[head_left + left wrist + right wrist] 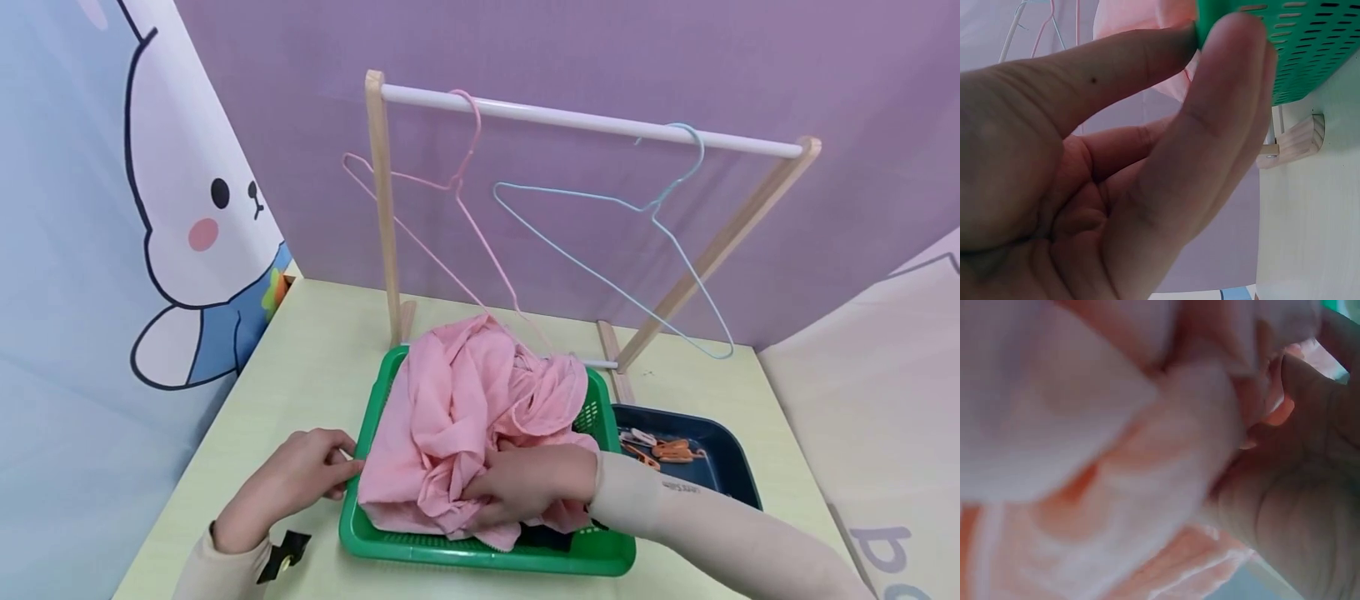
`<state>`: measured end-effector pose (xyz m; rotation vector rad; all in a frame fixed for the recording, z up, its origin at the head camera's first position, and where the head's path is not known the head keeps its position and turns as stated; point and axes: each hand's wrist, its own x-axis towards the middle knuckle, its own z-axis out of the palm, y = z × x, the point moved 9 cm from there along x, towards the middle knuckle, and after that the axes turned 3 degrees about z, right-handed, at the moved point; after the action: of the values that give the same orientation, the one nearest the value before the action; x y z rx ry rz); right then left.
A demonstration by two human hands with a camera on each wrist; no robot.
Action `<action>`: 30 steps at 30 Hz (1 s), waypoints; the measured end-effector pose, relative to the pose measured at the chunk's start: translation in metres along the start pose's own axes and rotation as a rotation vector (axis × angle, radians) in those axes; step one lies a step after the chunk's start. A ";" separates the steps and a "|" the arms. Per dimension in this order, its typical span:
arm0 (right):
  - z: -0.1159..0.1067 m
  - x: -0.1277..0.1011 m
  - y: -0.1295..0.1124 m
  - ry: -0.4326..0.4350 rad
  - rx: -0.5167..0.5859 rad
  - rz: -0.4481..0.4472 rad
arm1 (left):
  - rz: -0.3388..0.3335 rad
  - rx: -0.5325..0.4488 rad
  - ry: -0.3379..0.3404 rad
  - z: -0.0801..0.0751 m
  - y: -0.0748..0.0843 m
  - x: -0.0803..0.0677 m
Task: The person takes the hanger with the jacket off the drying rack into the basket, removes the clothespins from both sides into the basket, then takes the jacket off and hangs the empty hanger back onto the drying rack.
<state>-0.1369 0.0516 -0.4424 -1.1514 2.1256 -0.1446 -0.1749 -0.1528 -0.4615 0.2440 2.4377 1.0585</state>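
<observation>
1. While the left hand (288, 482) pinches the near-left rim of the green basket (480, 552), seemingly to steady it, the right hand (525, 487) digs into the pink cloth (465, 400), fingers curled round a fold.
2. That cloth fills the basket, heaped above its walls; something dark lies under it at the near edge.
3. Just right, a dark blue tray (731, 454) holds orange and white clothes pegs (663, 450).
4. Behind, a wooden rack (592, 121) carries a bare pink hanger (442, 196) and a bare blue hanger (637, 221).

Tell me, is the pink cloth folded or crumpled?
Crumpled: the pink cloth lies bunched in loose folds in the green basket, and the right hand grips it.
</observation>
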 end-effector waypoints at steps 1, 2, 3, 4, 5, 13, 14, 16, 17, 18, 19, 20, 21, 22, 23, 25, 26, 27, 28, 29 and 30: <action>-0.003 -0.005 -0.002 0.013 -0.010 -0.007 | 0.008 0.001 0.002 0.000 0.000 0.000; -0.006 -0.010 -0.004 0.030 -0.025 -0.013 | 0.017 0.002 0.005 0.000 0.000 0.000; -0.009 -0.016 -0.007 0.050 -0.036 -0.022 | 0.025 0.003 0.007 0.000 0.001 0.000; -0.013 -0.021 -0.010 0.074 -0.043 -0.030 | 0.032 0.004 0.008 -0.001 0.001 0.000; -0.017 -0.028 -0.012 0.099 -0.050 -0.040 | 0.042 0.006 0.010 -0.001 0.002 0.000; -0.062 -0.080 -0.008 0.343 -0.046 -0.094 | 0.046 0.007 0.011 -0.001 0.003 -0.001; -0.069 -0.085 0.001 0.379 -0.047 -0.066 | 0.044 0.006 0.011 -0.001 0.003 -0.001; -0.083 -0.093 0.022 0.450 -0.028 -0.012 | 0.043 0.007 0.012 -0.001 0.003 -0.001; -0.089 -0.094 0.035 0.476 -0.019 0.019 | 0.042 0.006 0.012 -0.001 0.003 -0.001; -0.094 -0.095 0.049 0.504 -0.002 0.050 | 0.042 0.006 0.012 -0.001 0.003 -0.001; -0.099 -0.095 0.063 0.534 0.006 0.073 | 0.044 0.005 0.012 -0.001 0.003 -0.001; -0.102 -0.094 0.078 0.555 0.009 0.103 | 0.047 0.005 0.012 -0.001 0.003 -0.001; -0.105 -0.092 0.092 0.572 0.008 0.123 | 0.050 0.004 0.012 -0.001 0.003 -0.001; -0.106 -0.090 0.106 0.582 0.018 0.150 | 0.055 0.003 0.012 -0.001 0.003 -0.001; -0.107 -0.086 0.119 0.584 0.027 0.180 | 0.060 0.003 0.013 -0.001 0.004 -0.001; -0.107 -0.079 0.142 0.574 0.041 0.235 | 0.070 0.004 0.014 0.000 0.004 -0.002; -0.106 -0.075 0.151 0.560 0.058 0.253 | 0.072 0.002 0.013 0.000 0.005 -0.002; -0.105 -0.070 0.158 0.541 0.084 0.264 | 0.073 0.002 0.012 0.000 0.005 -0.003; -0.103 -0.066 0.163 0.524 0.111 0.264 | 0.076 0.002 0.009 0.001 0.005 -0.003; -0.102 -0.062 0.167 0.510 0.133 0.269 | 0.076 0.002 0.006 0.001 0.005 -0.003; -0.100 -0.058 0.169 0.495 0.150 0.264 | 0.076 0.002 0.003 0.001 0.005 -0.003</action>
<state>-0.2962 0.1754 -0.4054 -0.7913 2.6237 -0.5011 -0.1714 -0.1498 -0.4577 0.3387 2.4491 1.0900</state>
